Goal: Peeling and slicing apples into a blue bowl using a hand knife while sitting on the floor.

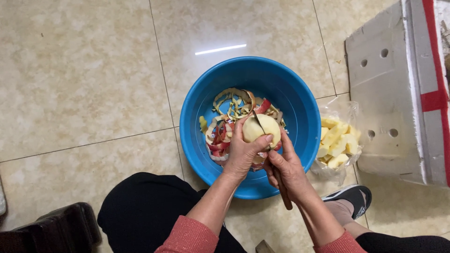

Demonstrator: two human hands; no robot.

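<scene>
My left hand (242, 152) holds a mostly peeled, pale yellow apple (259, 128) over a blue plastic basin (290, 100). My right hand (286, 166) grips a knife (282, 189) by its dark wooden handle, and the blade lies against the apple's top. A strip of red skin still clings to the apple's lower right side. Curls of red and yellow apple peel (232, 105) lie in the basin's bottom.
A clear plastic bag (344, 110) holding peeled apple chunks (335, 143) rests on the tiled floor right of the basin. A white foam box (398, 89) with red tape stands at the far right. My knees and a black shoe (351, 197) are below.
</scene>
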